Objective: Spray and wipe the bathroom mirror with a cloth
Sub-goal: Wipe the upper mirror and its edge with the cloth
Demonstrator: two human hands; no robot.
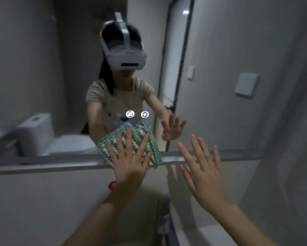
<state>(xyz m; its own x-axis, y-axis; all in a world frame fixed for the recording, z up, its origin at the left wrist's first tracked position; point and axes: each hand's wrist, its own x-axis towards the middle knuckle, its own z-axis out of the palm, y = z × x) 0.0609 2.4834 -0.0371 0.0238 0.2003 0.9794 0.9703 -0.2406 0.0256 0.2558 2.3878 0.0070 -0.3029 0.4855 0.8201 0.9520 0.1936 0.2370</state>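
The bathroom mirror (60, 86) fills the upper part of the head view, with its lower edge running across the middle. A folded green-and-white cloth (154, 148) lies flat against the glass at that lower edge. My left hand (129, 160) presses the cloth with straight, spread fingers. My right hand (202, 167) hovers to the right of the cloth, fingers spread and holding nothing, close to the mirror's lower right corner. I see no spray bottle; only a small red object (112, 185) peeks out beside my left wrist.
The mirror reflects a person wearing a headset, a white toilet (39, 132) and a dark-framed door (175, 68). A grey wall with a white switch plate (245, 85) stands to the right. Below the mirror is a pale wall and the edge of a white basin (211, 235).
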